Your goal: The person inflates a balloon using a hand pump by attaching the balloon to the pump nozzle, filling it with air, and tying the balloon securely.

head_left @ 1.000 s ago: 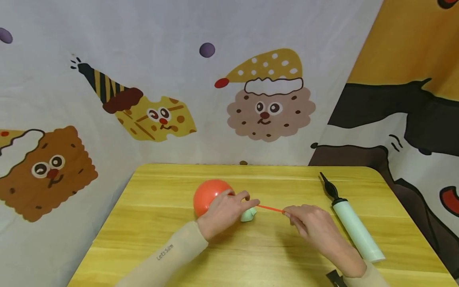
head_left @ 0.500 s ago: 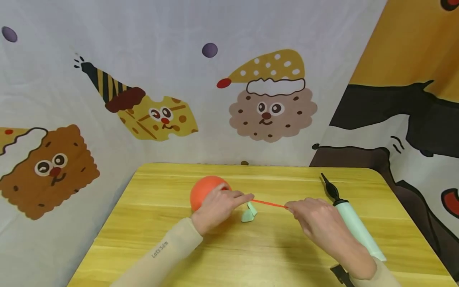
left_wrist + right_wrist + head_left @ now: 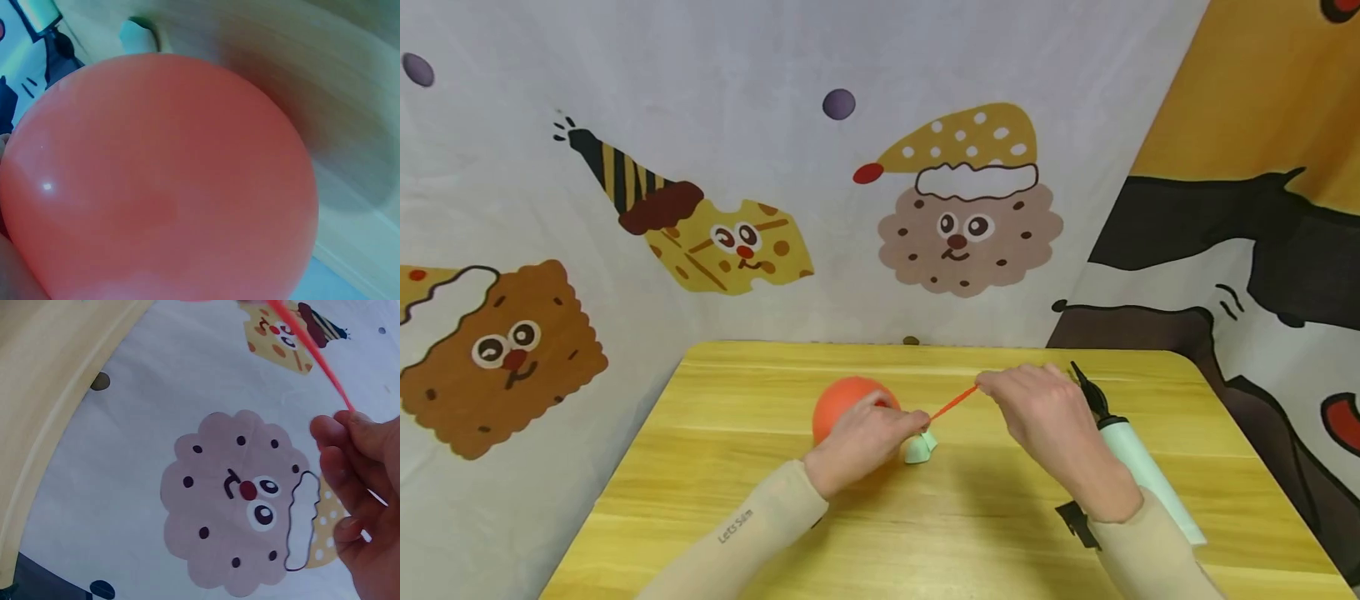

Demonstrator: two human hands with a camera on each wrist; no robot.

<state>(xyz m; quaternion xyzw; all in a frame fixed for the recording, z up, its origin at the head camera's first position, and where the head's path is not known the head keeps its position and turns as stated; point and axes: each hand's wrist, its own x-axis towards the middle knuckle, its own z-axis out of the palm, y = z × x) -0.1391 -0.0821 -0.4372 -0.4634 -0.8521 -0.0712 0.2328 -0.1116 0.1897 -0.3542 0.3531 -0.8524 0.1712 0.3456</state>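
Note:
A round, inflated red balloon (image 3: pixel 837 406) sits at the left middle of the table, partly covered by my left hand (image 3: pixel 867 435). In the left wrist view the balloon (image 3: pixel 162 181) fills most of the frame. The left fingers pinch its neck close to the body. From there the neck (image 3: pixel 953 403) is stretched thin, slanting up to my right hand (image 3: pixel 1041 417). That hand pinches the far end between thumb and index finger; the right wrist view shows the same pinch on the stretched neck (image 3: pixel 319 356). A folded pale green piece (image 3: pixel 919 448) lies just below the left fingertips, its kind unclear.
A mint-green hand pump (image 3: pixel 1150 479) with a black nozzle lies along the right side of the wooden table (image 3: pixel 895 542), beside the right forearm. A printed cloth (image 3: pixel 760 83) hangs behind the table. Something black (image 3: pixel 1077 525) shows beside the right sleeve.
My right hand has risen and shifted a little left, so the stretched neck now slants upward instead of slightly down. The left hand keeps its pinch; the balloon has shifted slightly right.

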